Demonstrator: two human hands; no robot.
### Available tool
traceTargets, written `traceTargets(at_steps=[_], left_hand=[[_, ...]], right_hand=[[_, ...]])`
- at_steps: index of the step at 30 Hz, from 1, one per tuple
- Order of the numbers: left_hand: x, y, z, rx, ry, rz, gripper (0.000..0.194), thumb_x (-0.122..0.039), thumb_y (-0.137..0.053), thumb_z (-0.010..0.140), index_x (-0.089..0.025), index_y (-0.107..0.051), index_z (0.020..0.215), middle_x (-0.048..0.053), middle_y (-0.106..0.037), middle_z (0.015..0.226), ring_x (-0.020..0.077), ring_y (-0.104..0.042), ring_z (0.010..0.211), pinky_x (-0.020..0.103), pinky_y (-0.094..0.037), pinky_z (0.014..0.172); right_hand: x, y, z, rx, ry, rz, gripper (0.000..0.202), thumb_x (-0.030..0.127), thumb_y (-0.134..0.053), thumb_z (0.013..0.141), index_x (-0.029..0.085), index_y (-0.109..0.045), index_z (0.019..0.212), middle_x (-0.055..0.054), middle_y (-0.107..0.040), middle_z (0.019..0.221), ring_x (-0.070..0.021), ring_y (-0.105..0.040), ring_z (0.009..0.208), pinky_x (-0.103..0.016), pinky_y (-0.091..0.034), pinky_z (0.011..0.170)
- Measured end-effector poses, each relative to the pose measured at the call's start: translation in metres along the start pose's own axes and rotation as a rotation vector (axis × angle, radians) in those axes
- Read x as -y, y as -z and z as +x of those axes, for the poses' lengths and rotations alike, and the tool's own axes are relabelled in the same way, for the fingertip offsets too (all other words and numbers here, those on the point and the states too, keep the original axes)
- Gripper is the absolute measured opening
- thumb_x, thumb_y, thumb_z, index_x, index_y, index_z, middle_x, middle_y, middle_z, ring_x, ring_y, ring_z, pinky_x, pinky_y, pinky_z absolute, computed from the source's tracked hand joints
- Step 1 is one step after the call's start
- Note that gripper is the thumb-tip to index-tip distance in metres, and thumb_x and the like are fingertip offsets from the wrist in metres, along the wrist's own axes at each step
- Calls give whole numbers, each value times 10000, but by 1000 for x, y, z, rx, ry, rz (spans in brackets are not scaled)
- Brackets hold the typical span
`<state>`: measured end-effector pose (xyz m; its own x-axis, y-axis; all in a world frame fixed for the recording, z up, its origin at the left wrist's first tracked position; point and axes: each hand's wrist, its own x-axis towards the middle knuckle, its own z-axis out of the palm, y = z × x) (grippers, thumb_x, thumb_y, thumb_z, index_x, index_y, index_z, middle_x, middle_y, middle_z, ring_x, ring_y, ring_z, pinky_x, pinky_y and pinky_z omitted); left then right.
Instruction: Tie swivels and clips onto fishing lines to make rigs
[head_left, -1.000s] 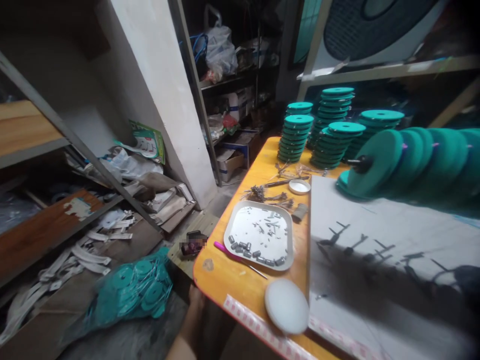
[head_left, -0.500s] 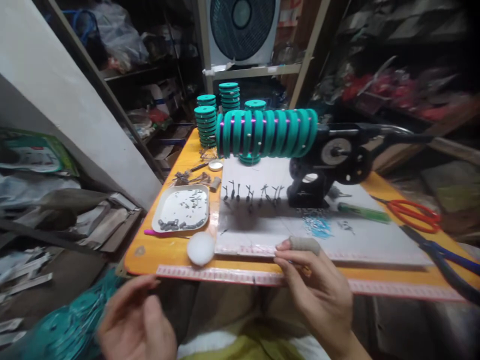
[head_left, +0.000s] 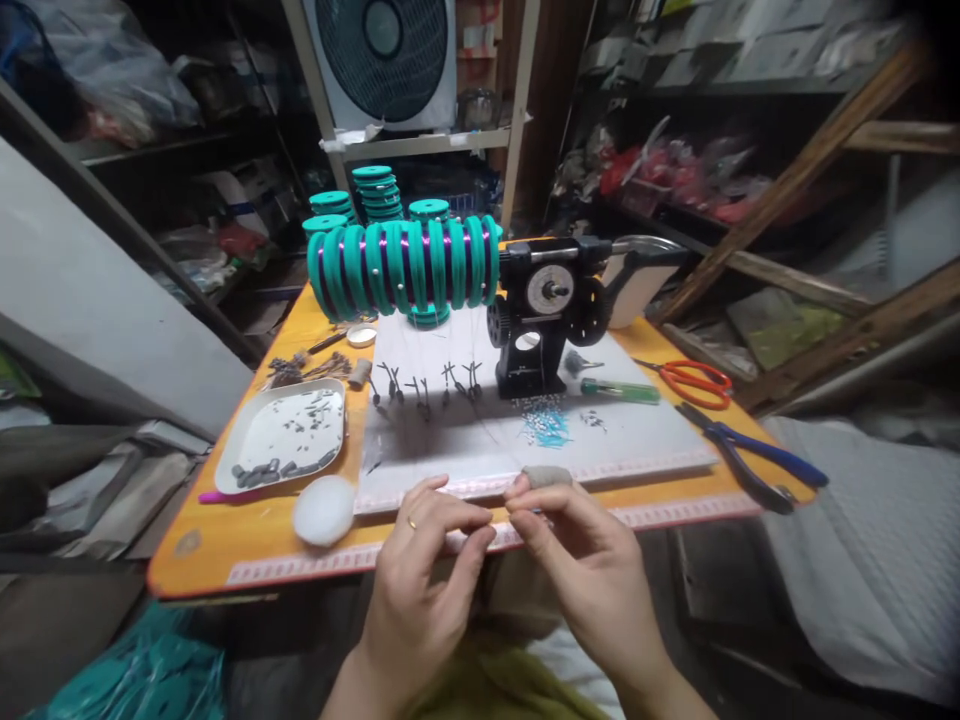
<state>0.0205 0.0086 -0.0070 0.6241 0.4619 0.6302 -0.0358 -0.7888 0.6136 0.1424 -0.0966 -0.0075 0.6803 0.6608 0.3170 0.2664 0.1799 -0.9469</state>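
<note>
While the left hand [head_left: 424,570] and right hand [head_left: 589,565] nearly meet, their fingers [head_left: 466,516] look pinched together. Anything held is indiscernible.

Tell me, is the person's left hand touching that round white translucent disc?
Apart: the head view shows some orange tabletop between the left hand and the round white translucent disc.

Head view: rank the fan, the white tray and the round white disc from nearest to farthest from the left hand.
From the left hand:
1. Round white disc, just to its left.
2. White tray, farther left, beyond the disc.
3. Fan, ahead, high in the background.
</note>
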Motion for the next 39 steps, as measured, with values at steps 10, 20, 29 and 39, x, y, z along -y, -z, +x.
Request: traceTargets(at_steps=[10, 20, 29, 39], left_hand=[[6, 2, 3, -22, 25, -63, 241, -33, -622, 880, -190, -644, 1062, 39, -702, 887, 133, -679, 828, 206, -560, 740], [15, 2, 3, -91, -129, 18, 247, -4, -622, 865, -178, -690, 1027, 20, -718, 852, 131, -691, 751, 236, -573, 748], [25, 2, -6, -91, 69, 50, 110, -130, -661, 865, -213, -700, 926, 6, -719, 844, 124, -681, 754, 208, -554, 744], [24, 6, -9, -99, 128, 25, 113, -129, -669, 867, -221, -694, 928, -12, -715, 877, 108, -668, 780, 190, -531, 764]], right_hand=[[0, -8, 9, 44, -57, 53, 39, 268, -729, 869, 266, -758, 844, -25, -741, 846, -183, -715, 828, -261, -576, 721], [19, 24, 17, 241, 41, -199, 151, 285, -646, 946, 289, -754, 1052, -23, -739, 991, -176, -696, 904, -272, -566, 783], [-24, 110, 65, -69, 291, -1117, 138, 294, -698, 885, 171, -748, 923, -115, -678, 998, -301, -586, 940, -505, -502, 877], [-19, 93, 49, 24, 386, -1024, 123, 145, -641, 914, 122, -761, 907, -97, -611, 813, -258, -543, 860, -397, -515, 760]])
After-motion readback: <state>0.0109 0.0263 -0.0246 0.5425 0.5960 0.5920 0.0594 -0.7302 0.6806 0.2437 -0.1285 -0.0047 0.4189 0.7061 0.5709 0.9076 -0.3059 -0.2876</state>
